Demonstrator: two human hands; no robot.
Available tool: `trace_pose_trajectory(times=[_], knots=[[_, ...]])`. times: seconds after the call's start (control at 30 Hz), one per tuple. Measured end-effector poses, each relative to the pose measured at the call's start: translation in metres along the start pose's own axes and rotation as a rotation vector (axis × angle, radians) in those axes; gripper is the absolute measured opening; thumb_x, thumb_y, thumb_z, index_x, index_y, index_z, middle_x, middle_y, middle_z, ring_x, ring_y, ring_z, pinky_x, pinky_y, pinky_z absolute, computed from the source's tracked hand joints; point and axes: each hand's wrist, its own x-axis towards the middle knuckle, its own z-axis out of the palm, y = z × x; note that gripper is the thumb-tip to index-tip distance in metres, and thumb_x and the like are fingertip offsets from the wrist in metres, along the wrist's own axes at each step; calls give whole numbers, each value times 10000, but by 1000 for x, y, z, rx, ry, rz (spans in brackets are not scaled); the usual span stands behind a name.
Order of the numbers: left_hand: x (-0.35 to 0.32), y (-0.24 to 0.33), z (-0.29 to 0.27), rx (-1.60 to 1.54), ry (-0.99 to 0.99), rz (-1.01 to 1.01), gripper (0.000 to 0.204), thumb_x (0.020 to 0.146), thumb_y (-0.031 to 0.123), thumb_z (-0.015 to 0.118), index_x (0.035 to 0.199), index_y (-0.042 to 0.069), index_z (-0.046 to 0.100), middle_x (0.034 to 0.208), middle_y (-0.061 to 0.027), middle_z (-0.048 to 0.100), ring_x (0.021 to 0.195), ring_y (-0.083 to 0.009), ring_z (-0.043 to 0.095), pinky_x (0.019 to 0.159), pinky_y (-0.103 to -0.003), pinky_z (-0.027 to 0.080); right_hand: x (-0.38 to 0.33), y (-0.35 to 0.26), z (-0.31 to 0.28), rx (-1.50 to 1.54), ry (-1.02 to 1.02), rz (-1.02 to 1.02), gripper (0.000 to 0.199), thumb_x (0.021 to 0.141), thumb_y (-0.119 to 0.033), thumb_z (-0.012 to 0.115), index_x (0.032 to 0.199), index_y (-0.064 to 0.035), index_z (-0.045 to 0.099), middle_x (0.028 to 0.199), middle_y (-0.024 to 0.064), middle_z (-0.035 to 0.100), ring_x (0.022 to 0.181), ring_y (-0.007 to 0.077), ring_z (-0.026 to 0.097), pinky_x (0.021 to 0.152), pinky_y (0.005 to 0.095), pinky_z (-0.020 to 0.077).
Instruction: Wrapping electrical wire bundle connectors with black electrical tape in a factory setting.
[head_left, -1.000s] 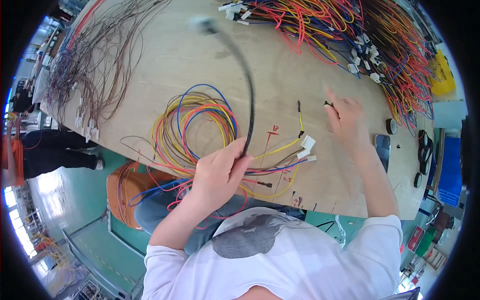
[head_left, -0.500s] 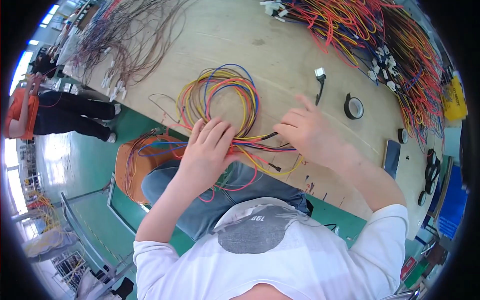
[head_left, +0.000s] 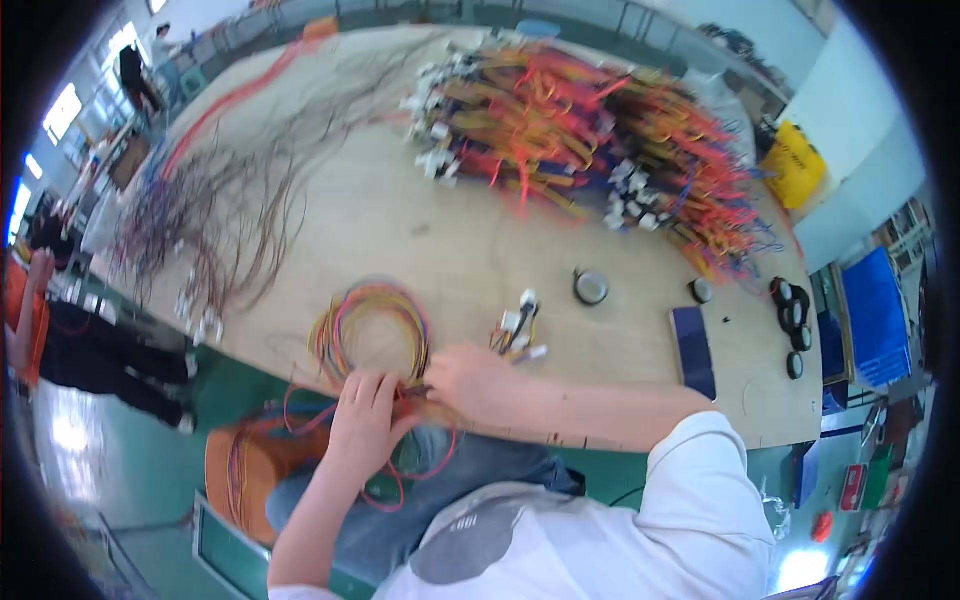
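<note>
A coil of coloured wires (head_left: pixel 370 325), yellow, red, blue and purple, lies at the near edge of the wooden table (head_left: pixel 400 220). My left hand (head_left: pixel 362 420) rests on the coil's near side with its fingers curled over the strands. My right hand (head_left: pixel 470 380) meets it there and pinches the same bundle. Loops of red and purple wire (head_left: pixel 420 470) hang off the table over my lap. White connectors on short wires (head_left: pixel 518 328) lie just right of the coil.
A large heap of red, orange and yellow wire harnesses (head_left: pixel 590 140) covers the far right of the table. Thin brown wires (head_left: pixel 230 200) spread across the left. A tape roll (head_left: pixel 590 287), a dark blue phone (head_left: pixel 692 350) and black rolls (head_left: pixel 795 320) lie at right.
My right hand came down from the far right to the coil and now grips it beside my left hand. The black cable seen raised earlier is gone. The view has tilted toward the table's far side.
</note>
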Motion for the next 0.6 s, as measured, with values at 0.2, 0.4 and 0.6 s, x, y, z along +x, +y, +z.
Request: trace_pose_trajectory(times=[0.2, 0.4, 0.6], knots=[[-2, -9, 18, -68, 20, 43, 376, 638, 105, 641, 965, -6, 493, 993, -138, 462, 919, -320, 441, 802, -401, 379, 24, -18, 13, -7, -46, -79, 146, 672, -177, 594, 722, -46, 554, 732, 89, 532, 728, 248, 531, 652, 343, 426], [24, -7, -41, -54, -154, -270, 254, 709, 112, 605, 913, -9, 514, 767, -194, 571, 741, -363, 553, 664, -428, 432, 17, -68, -44, 213, 116, -4, 254, 806, -263, 517, 722, -28, 564, 770, 125, 555, 795, 276, 536, 742, 367, 422], [85, 75, -76, -194, 200, -182, 204, 741, 85, 569, 903, -14, 494, 734, -205, 572, 697, -364, 564, 603, -412, 443, 39, -31, -70, 1448, 259, 406, 252, 855, -214, 494, 1013, -21, 528, 881, 80, 571, 799, 142, 550, 708, 301, 454]])
